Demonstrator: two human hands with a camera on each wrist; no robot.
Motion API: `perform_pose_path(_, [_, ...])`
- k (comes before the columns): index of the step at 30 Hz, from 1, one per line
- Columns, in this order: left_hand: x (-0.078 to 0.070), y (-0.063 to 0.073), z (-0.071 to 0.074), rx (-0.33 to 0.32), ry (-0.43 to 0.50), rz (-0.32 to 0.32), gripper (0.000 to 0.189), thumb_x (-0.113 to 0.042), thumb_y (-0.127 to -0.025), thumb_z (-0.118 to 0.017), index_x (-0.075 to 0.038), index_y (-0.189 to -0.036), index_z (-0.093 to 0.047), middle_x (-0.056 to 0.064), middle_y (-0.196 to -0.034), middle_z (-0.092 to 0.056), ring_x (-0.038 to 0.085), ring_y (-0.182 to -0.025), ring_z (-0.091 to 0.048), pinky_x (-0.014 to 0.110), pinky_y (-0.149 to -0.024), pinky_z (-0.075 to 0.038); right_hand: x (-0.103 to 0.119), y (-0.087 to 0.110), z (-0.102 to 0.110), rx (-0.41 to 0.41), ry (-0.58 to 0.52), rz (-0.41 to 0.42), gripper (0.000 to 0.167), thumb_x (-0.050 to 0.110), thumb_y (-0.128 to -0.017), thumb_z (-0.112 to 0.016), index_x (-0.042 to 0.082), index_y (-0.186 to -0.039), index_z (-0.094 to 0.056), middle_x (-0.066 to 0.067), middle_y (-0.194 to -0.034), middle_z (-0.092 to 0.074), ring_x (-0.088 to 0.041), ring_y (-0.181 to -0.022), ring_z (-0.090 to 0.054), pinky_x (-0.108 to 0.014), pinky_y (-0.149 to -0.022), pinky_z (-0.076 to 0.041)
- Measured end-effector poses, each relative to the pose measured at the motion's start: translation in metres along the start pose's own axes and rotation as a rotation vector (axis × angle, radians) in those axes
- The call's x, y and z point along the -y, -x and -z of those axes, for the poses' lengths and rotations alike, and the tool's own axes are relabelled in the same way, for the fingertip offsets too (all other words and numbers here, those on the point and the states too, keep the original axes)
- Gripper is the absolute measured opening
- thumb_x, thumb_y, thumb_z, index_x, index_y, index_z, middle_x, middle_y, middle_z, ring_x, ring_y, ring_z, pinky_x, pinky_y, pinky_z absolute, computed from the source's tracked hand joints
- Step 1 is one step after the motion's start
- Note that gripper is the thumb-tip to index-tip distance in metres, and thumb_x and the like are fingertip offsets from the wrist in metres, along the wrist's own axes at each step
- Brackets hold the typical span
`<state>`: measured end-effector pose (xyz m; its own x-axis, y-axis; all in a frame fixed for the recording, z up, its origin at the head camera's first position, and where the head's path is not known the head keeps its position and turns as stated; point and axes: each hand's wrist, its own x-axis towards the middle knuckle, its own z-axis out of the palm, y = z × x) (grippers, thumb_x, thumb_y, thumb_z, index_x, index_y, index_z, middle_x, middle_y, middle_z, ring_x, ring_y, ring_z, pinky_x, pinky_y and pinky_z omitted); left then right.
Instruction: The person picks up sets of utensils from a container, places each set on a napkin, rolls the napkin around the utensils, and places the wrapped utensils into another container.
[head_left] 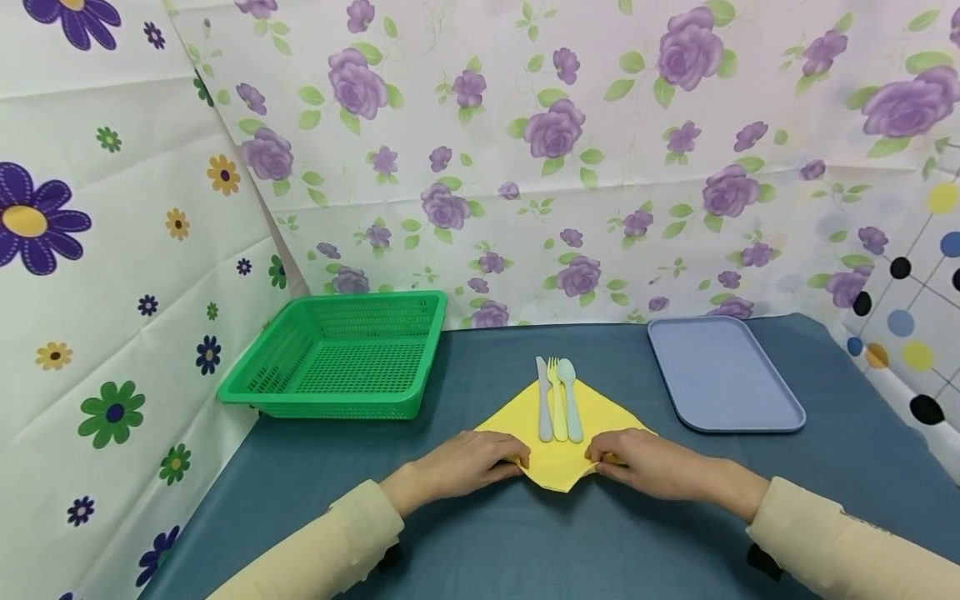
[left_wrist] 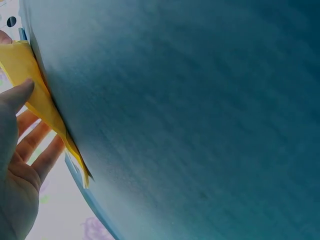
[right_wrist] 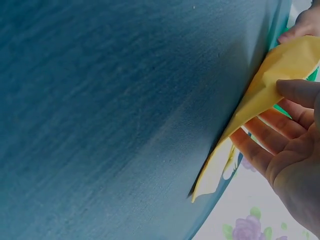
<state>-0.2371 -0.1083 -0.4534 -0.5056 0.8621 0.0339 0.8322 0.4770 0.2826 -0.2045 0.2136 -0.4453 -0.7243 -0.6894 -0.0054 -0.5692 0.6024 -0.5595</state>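
Note:
A yellow cloth napkin [head_left: 553, 477] lies cornerwise on the table, its near corner pointing at me. Three pieces of toy-like cutlery rest side by side on it: a greyish knife [head_left: 543, 408], a pale yellow fork [head_left: 558, 410] and a pale green spoon [head_left: 573, 408]. My left hand [head_left: 467, 461] pinches the napkin's left near edge between thumb and fingers. Opposite it, my right hand [head_left: 658, 462] pinches the right near edge. Both wrist views show the napkin [left_wrist: 36, 92] lifted along its near side, with thumb in front and fingers behind.
A green plastic basket [head_left: 423, 367] stands at the back left. At the back right lies a blue-grey tray [head_left: 723, 371]. Dark blue cloth covers the table [head_left: 525, 558], and flower-patterned sheets [head_left: 480, 150] hang behind it and on the left.

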Motion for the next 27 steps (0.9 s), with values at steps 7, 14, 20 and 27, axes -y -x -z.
perform_pose_path(7, [-0.0008, -0.002, 0.0009, 0.002, 0.015, 0.01, 0.016, -0.028, -0.108, -0.061, -0.025, -0.12, -0.071, -0.015, -0.117, -0.071, -0.004, -0.107, -0.064, 0.019, -0.093, -0.053, 0.0017, 0.0008, 0.001, 0.011, 0.009, 0.004, 0.009, 0.017, -0.103, -0.069, 0.023, -0.109, -0.071, 0.017, -0.106, -0.068, 0.002, -0.089, -0.06, -0.028, -0.078, -0.056])
perform_pose_path(14, [-0.002, -0.0019, 0.0023, 0.007, 0.031, 0.008, 0.017, -0.029, -0.108, -0.061, -0.025, -0.12, -0.072, -0.015, -0.116, -0.072, -0.004, -0.106, -0.065, 0.02, -0.092, -0.054, 0.0035, 0.0028, 0.0033, 0.021, -0.002, 0.017, 0.01, 0.018, -0.103, -0.068, 0.023, -0.11, -0.073, 0.016, -0.108, -0.069, 0.001, -0.092, -0.061, -0.028, -0.081, -0.057])
perform_pose_path(20, [-0.0029, -0.0029, 0.0025, -0.001, 0.058, 0.02, 0.014, -0.029, -0.109, -0.058, -0.026, -0.117, -0.069, -0.016, -0.11, -0.072, -0.007, -0.088, -0.062, 0.019, -0.078, -0.053, 0.0044, 0.0049, 0.0056, 0.03, -0.029, 0.03, 0.009, 0.016, -0.103, -0.068, 0.024, -0.102, -0.072, 0.013, -0.094, -0.068, -0.001, -0.076, -0.056, -0.023, -0.072, -0.051])
perform_pose_path(27, [-0.0043, -0.0035, 0.0028, 0.008, 0.067, 0.028, 0.013, -0.028, -0.109, -0.058, -0.026, -0.117, -0.068, -0.015, -0.105, -0.072, -0.006, -0.08, -0.058, 0.018, -0.073, -0.05, 0.0054, 0.0073, 0.0082, 0.037, -0.053, 0.027, 0.006, 0.019, -0.104, -0.068, 0.021, -0.099, -0.071, 0.01, -0.086, -0.066, -0.002, -0.069, -0.053, -0.021, -0.067, -0.049])
